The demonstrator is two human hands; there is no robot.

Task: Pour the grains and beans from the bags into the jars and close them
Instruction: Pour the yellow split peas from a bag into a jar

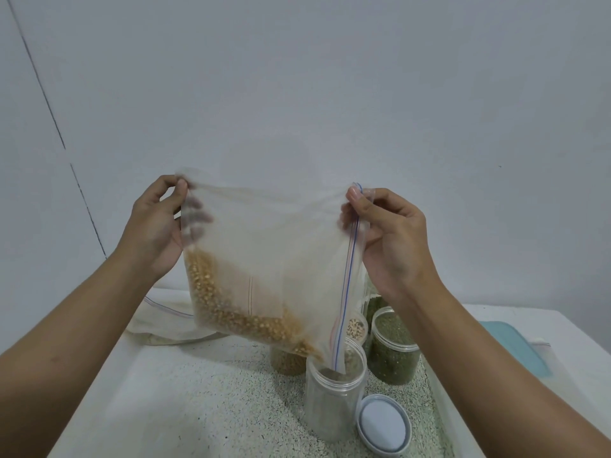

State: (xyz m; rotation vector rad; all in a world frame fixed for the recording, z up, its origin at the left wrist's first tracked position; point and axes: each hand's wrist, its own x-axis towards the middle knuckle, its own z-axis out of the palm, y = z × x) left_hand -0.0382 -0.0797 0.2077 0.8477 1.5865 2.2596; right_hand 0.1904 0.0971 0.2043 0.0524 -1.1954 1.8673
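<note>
Step in hand: pour, mid-way. The clear zip-top plastic bag of yellow kernels (264,259) is held up over the bench, tilted so that its zip edge runs down the right side. Its low corner sits in the mouth of the open clear plastic jar (334,391).

Left hand (155,226): grip clamped on the bag's upper left corner, thumb in front, fingers behind the film. Right hand (390,236): grip pinching the top end of the zip strip.

The kernels lie banked along the bag's lower edge, and few look to be in the jar yet.

Next, as I judge it: raise the left corner to feed the kernels down and keep the spout corner inside the rim. Then fit the round grey-white lid (383,424), which lies flat just beside the jar.

Risk: the jar is light and nobody holds it, so it could tip.

Behind it stand a clear jar of green beans (393,348), a jar of pale mixed grains (357,325) and a jar of brownish grains (287,361), the last partly hidden by the bag. No lid shows on the green one; the others I can't tell.

Bench (198,408): speckled white top. Slack clear bags (165,319) lie at the left and a flat teal piece (515,345) at the right. Plain pale wall (297,94) close behind.
</note>
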